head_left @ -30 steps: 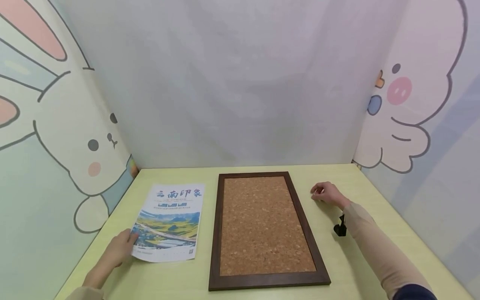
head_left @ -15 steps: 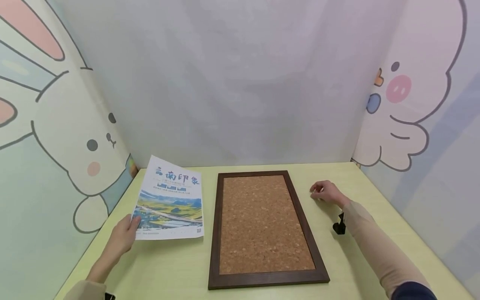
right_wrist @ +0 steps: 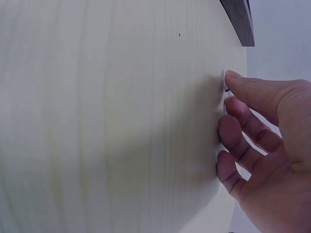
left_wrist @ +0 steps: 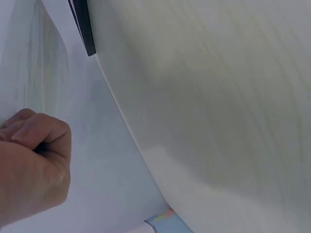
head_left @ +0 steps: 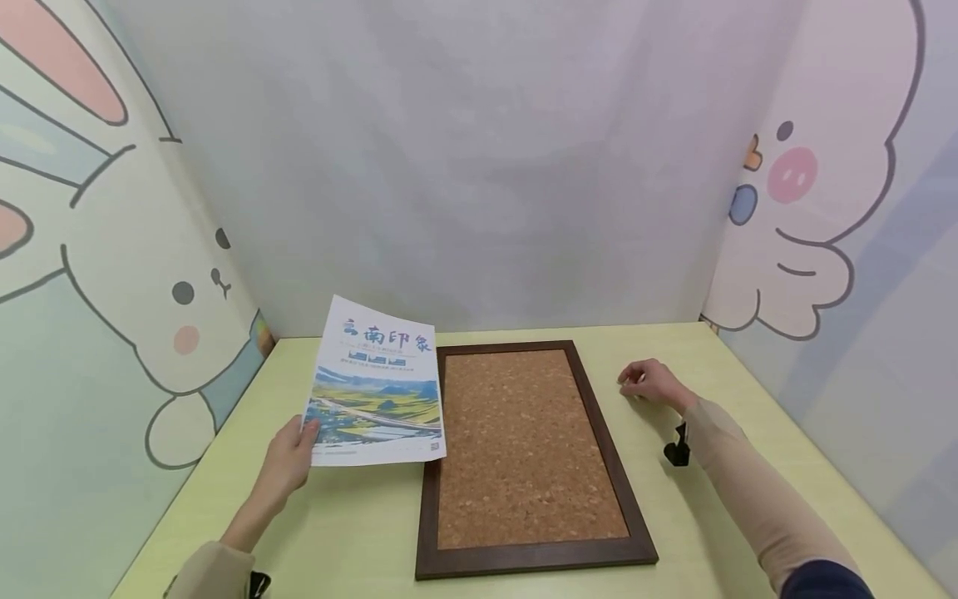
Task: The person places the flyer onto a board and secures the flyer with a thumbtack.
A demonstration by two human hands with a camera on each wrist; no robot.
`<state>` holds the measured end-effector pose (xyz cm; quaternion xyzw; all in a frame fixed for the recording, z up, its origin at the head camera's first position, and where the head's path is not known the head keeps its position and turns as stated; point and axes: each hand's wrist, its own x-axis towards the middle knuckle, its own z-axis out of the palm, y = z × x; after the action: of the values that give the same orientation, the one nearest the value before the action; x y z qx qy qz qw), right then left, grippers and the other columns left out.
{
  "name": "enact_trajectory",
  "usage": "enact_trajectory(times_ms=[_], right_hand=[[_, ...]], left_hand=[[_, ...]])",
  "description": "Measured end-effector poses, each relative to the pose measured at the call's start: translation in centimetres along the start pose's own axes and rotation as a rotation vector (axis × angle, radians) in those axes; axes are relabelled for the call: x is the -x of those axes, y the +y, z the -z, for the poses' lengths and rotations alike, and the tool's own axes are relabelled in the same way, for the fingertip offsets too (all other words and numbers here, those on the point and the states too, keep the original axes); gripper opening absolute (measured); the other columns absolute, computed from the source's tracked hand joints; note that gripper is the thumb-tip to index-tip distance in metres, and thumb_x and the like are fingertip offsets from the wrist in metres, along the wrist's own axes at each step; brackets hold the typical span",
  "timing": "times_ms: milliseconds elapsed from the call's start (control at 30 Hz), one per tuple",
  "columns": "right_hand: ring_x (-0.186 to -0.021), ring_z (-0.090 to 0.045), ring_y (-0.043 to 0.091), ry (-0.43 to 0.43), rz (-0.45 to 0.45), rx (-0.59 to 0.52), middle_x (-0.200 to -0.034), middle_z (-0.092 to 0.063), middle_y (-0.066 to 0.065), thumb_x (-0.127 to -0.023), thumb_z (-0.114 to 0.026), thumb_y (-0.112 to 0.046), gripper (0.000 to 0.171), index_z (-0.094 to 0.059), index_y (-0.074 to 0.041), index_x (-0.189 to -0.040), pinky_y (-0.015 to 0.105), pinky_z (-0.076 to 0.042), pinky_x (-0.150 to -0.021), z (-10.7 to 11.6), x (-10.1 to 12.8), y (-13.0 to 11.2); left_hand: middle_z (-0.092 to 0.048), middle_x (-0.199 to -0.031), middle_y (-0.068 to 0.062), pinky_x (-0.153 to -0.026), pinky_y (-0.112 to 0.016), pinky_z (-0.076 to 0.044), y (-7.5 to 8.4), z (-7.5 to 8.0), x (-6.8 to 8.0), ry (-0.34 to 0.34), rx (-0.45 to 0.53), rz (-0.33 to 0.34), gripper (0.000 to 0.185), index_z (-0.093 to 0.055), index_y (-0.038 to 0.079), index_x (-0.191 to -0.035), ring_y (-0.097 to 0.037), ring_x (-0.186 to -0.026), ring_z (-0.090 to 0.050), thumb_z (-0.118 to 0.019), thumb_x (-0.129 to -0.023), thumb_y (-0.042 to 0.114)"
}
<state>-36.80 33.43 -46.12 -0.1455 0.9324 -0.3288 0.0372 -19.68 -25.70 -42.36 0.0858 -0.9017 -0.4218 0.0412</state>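
Note:
My left hand (head_left: pixel 288 456) pinches the lower left corner of a printed poster (head_left: pixel 377 387) and holds it tilted up off the pale green table (head_left: pixel 352 532). The poster's right edge overlaps the left frame of a brown-framed cork board (head_left: pixel 524 449) that lies flat in the middle. In the left wrist view that hand (left_wrist: pixel 31 165) shows curled fingers. My right hand (head_left: pixel 649 384) rests on the table just right of the board. Its loosely curled fingertips (right_wrist: pixel 233 116) touch the tabletop. A tiny pale thing (right_wrist: pixel 224 83) sits at the index tip; I cannot tell what it is.
White cloth closes off the table's far side, and cartoon-printed panels stand close along the left (head_left: pixel 112 333) and right (head_left: pixel 808 249) edges. A small black clip (head_left: pixel 678 453) hangs at my right wrist. The board's dark corner (right_wrist: pixel 238 22) lies near the right hand.
The left hand has lifted the poster off the table and carried it right, so it now overlaps the board's left edge. The right hand has stayed put.

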Motion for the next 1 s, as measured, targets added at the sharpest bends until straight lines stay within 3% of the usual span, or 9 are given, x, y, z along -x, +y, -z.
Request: enact_trajectory(times_ms=[400,633,767,1000], right_hand=[[-0.068,-0.05,0.011,-0.009,-0.012,0.017,-0.082,-0.064,0.011,-0.086,-0.069,-0.006,0.016,-0.068,0.005,-0.097,0.023,-0.041,-0.058,0.0,0.2,-0.4],[-0.068,-0.051,0.012,-0.006,0.009,0.017,-0.084,-0.067,0.014,-0.085,-0.069,-0.007,0.017,-0.069,0.005,-0.097,0.022,-0.041,-0.057,-0.1,0.4,-0.3],[-0.067,-0.051,0.011,-0.008,0.005,0.011,-0.084,-0.068,0.015,-0.085,-0.07,-0.007,0.017,-0.07,0.005,-0.097,0.022,-0.042,-0.057,-0.1,0.4,-0.3],[-0.066,-0.049,0.008,-0.007,0.005,0.031,-0.083,-0.068,0.012,-0.085,-0.071,-0.008,0.016,-0.071,0.004,-0.096,0.022,-0.041,-0.057,0.1,0.3,-0.3]], left_hand=[[-0.068,-0.083,-0.013,-0.036,-0.021,-0.028,3.9,-4.8,0.5,-0.079,0.158,-0.045,0.036,-0.051,-0.004,-0.124,-0.007,-0.04,-0.033,-0.035,-0.106,0.023],[-0.07,-0.095,-0.017,-0.043,-0.023,-0.036,5.4,-7.4,1.0,-0.085,0.193,-0.082,0.033,-0.053,-0.004,-0.124,-0.012,-0.058,-0.055,-0.039,-0.105,0.018],[-0.07,-0.097,-0.018,-0.044,-0.023,-0.036,6.1,-8.7,1.3,-0.094,0.22,-0.099,0.032,-0.054,-0.005,-0.123,-0.014,-0.062,-0.058,-0.04,-0.104,0.017],[-0.071,-0.092,-0.017,-0.037,-0.021,-0.026,7.0,-10.7,1.9,-0.151,0.297,-0.077,0.034,-0.052,-0.005,-0.125,-0.011,-0.043,-0.041,-0.037,-0.105,0.018]])
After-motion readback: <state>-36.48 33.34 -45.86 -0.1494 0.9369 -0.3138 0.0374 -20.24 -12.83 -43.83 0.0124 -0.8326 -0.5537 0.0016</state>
